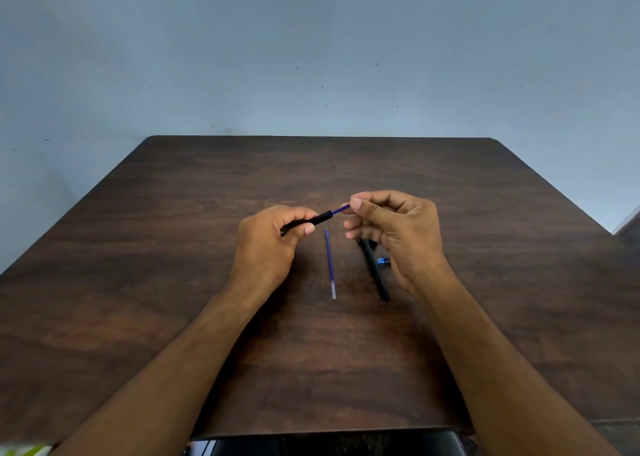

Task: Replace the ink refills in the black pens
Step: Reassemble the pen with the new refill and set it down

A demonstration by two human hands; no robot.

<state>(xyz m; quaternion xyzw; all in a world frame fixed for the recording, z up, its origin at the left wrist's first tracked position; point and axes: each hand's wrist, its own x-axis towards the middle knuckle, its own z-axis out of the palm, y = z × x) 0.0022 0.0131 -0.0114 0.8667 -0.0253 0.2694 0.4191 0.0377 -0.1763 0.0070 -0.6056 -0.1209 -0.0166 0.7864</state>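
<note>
My left hand (268,244) grips a black pen barrel (317,219) above the middle of the dark wooden table (173,265). A blue ink refill (341,209) sticks out of the barrel's right end, and my right hand (394,234) pinches its tip between thumb and forefinger. A second blue refill (329,263) with a clear end lies loose on the table between my hands. Another black pen (375,272) lies on the table under my right hand, partly hidden by it. A small blue pen tip piece (382,261) rests beside that pen.
A blue-grey wall (311,57) stands behind the table's far edge. A dark object (329,443) shows below the table's near edge.
</note>
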